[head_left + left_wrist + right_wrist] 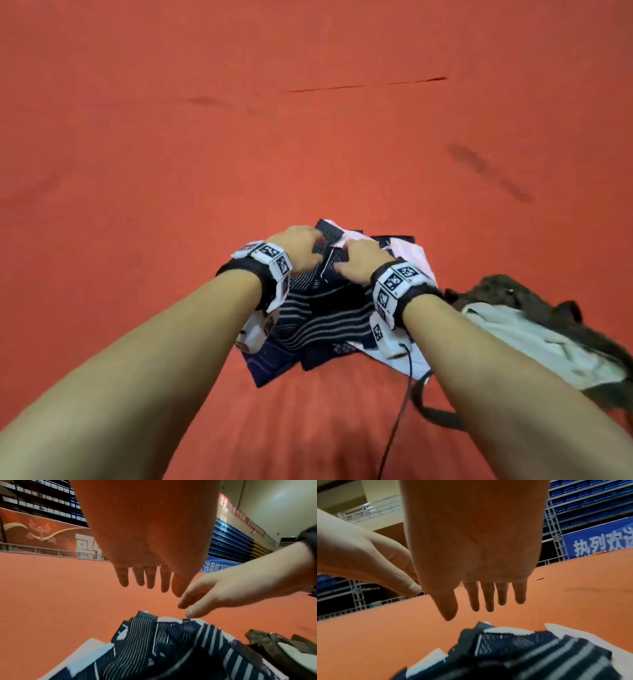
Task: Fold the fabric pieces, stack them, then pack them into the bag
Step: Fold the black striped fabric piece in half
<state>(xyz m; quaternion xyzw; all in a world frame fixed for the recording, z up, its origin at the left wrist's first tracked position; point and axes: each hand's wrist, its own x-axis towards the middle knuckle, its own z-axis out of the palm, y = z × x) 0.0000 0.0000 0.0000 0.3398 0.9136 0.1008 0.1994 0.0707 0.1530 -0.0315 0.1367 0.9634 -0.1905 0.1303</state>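
Both wrists hide the middle of the fabric pile (329, 322); the bag (548, 335) runs off the right edge.

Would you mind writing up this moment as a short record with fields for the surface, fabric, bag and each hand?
surface: orange-red floor covering
fabric: heap of navy striped fabric pieces with pale pieces among them, not neatly stacked
bag: dark bag to the right of the heap, pale cloth showing at its opening
left hand: over the heap's far end, fingers straight, no grip
right hand: beside the left, fingers straight, no grip
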